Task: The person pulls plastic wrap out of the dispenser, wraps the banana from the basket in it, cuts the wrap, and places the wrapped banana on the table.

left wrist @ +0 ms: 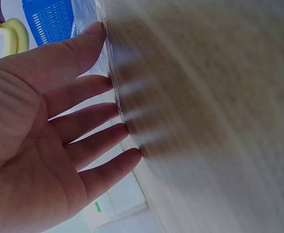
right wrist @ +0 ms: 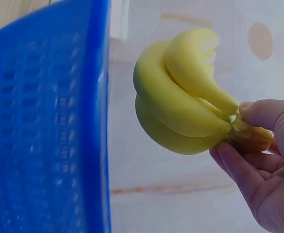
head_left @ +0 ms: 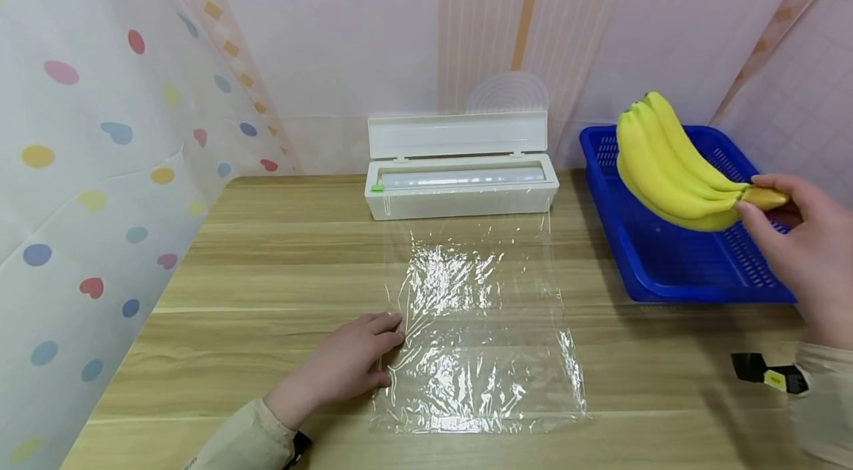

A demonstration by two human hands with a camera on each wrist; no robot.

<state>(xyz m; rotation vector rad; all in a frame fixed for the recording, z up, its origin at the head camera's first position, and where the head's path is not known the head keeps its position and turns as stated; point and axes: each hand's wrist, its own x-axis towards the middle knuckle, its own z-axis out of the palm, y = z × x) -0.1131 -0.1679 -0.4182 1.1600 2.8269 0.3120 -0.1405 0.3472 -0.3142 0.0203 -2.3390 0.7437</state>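
A bunch of yellow bananas [head_left: 673, 170] is held above the blue basket [head_left: 626, 255] by my right hand [head_left: 809, 248], which pinches the brown stem between thumb and fingers. In the right wrist view the bananas [right wrist: 180, 97] hang clear of the basket's rim [right wrist: 100, 121], gripped by the hand [right wrist: 273, 155]. A sheet of clear plastic film [head_left: 473, 322] lies flat on the table, running out from a white dispenser box [head_left: 460, 200]. My left hand [head_left: 346, 363] rests at the film's left edge; the left wrist view shows its fingers [left wrist: 93, 116] extended, fingertips touching down along that edge.
The dispenser's lid [head_left: 456, 135] stands raised at the back, with a green slider [head_left: 378, 188] at the box's left end. The wooden table [head_left: 266, 270] meets a patterned cloth backdrop [head_left: 333, 33] behind and on both sides. The basket stands at the table's right.
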